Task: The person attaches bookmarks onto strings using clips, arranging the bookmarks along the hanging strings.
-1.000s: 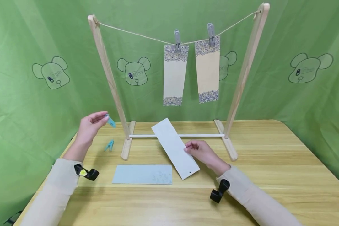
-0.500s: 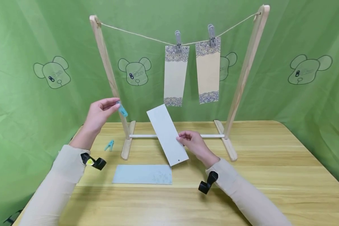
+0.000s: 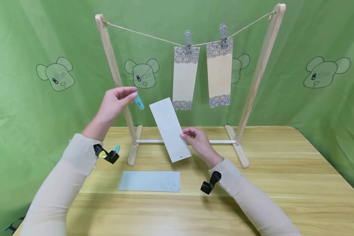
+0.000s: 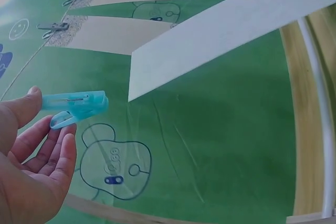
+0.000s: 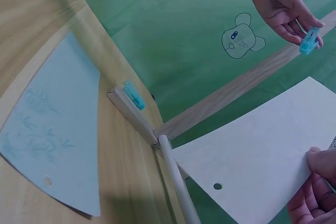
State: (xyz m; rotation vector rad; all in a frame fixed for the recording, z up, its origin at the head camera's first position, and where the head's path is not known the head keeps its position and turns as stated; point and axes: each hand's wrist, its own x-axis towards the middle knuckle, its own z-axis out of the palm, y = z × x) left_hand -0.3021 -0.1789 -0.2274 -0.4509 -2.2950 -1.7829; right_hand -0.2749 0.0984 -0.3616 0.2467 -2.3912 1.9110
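Turquoise plastic marks the clothespin point(image 3: 139, 101) pinched between the thumb and fingers of the left hand point(image 3: 115, 102); they hold its handle end, and the gripping end sticks out past the fingertips, pointing down to the right. The thumb and curled fingers of the right hand point(image 3: 199, 142) pinch a white card point(image 3: 168, 127) along its right long edge, below the middle. The card tilts with its top to the left, a small hole near its lower end; its upper left corner is near the clothespin but apart from it.

Below, a pale blue card point(image 3: 144, 181) with a leafy print lies flat on the table point(image 3: 286, 183). A second clothespin point(image 3: 117, 148), partly hidden by the left wrist camera point(image 3: 113, 157), is on the table beside the wooden rack point(image 3: 259, 68). Above, two grey clips point(image 3: 188, 41) hold lace-bordered cards point(image 3: 219, 73) on its string point(image 3: 144, 33).
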